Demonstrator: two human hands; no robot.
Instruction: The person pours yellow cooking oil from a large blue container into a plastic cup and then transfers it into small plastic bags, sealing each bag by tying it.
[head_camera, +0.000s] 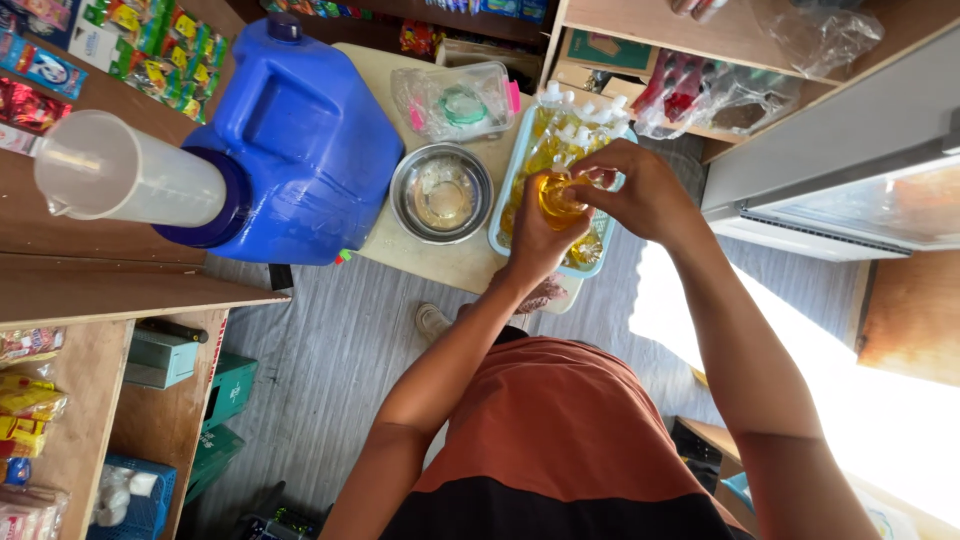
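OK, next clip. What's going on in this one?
A person in an orange shirt stands at a small table, seen from above. The left hand grips a small bottle of yellow liquid while the right hand works at its top. Just beneath sits a pale blue tray filled with similar white-capped bottles. Beside it are a metal bowl, a big blue jug and a clear measuring pitcher.

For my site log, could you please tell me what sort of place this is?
Probably a small grocery shop. Wooden shelves hold packaged snacks, and a table carries a blue jerrycan and a tray of bagged yellow oil. The left hand and right hand hold one oil bag.
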